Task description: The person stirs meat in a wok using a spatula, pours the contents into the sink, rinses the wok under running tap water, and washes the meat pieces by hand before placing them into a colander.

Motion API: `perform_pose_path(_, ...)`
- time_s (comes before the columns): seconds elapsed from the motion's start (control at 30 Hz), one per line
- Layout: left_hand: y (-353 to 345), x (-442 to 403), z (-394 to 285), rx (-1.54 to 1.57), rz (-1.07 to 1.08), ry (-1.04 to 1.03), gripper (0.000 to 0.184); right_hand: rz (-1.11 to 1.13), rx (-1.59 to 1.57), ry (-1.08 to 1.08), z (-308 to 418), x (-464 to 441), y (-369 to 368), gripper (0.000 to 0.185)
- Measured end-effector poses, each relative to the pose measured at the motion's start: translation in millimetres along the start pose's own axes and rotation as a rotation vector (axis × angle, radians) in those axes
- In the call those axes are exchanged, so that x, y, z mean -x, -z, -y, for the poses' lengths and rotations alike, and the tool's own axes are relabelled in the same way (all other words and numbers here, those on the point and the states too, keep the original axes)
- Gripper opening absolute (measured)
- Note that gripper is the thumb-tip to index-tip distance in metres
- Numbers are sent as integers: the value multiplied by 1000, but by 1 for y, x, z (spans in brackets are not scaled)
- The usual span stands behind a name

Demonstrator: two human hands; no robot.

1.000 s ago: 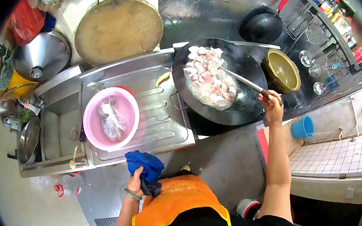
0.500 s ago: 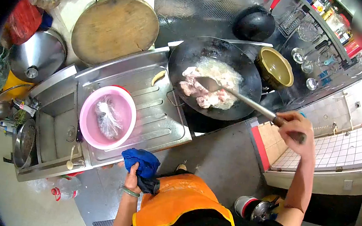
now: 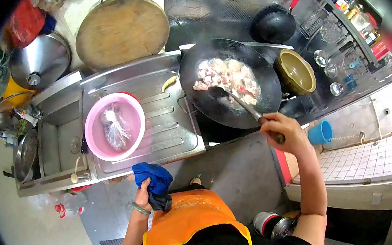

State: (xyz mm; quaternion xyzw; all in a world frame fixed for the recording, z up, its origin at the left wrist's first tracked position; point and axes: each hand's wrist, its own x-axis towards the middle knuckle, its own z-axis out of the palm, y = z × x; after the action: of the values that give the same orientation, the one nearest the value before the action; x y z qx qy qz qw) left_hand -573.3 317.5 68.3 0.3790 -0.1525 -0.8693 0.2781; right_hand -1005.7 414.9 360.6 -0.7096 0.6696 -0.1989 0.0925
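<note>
My right hand point(image 3: 286, 132) is closed around the dark handle end of a metal wok spatula point(image 3: 249, 110). The spatula's head is down among pale chopped meat pieces point(image 3: 228, 77), partly hidden by them, in a large black wok point(image 3: 258, 113) on the stove. Low in front of me, my left hand point(image 3: 143, 194) grips a bunched blue cloth point(image 3: 152, 177) beside my orange apron point(image 3: 195, 208). A darker piece of fabric hangs below the blue part.
Left of the wok, a pink basin point(image 3: 91, 131) with a plastic-wrapped bundle stands on the steel drainboard point(image 3: 162, 140). A banana-like yellow piece point(image 3: 169, 84) lies near it. Behind are a round chopping board point(image 3: 124, 33) and an olive pot point(image 3: 281, 67). The sink point(image 3: 56, 142) is far left.
My right hand has moved left and slightly up the view, bringing the spatula with it. The meat has spread from clumps into separate pieces. My left hand stays on the cloth.
</note>
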Motion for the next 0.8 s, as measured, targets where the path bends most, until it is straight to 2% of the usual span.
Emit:
perform_pose_path(0.17,-7,16,-5,3,-8,3,51,-247,-77,-129,-39,10,16,21)
perform_pose_path(0.23,-11,20,-6,-17,-20,-31,51,-399,-116,-312,-45,25,47,16)
perform_pose_path(0.3,-12,22,-6,-13,-20,-22,50,-656,-471,-502,-52,37,77,11)
perform_pose_path(0.43,-6,17,-4,9,4,36,48,-769,-473,-674,-73,35,103,14)
perform_pose_path(0.5,-5,13,0,-1,-4,35,47,-822,-522,-751,-87,28,96,15)
perform_pose_path(0.57,-3,11,2,-21,-29,14,46,-835,-646,-737,-125,33,80,18)
perform_pose_path(0.63,-3,11,5,-15,-31,-5,46,-891,-801,-814,-152,32,43,22)
perform_pose_path(0.7,-3,12,8,-9,-29,-15,46,-922,-1118,-731,-186,35,-10,24)
perform_pose_path(0.8,-3,16,10,11,-32,-15,45,-975,-1296,-637,-201,26,-61,22)
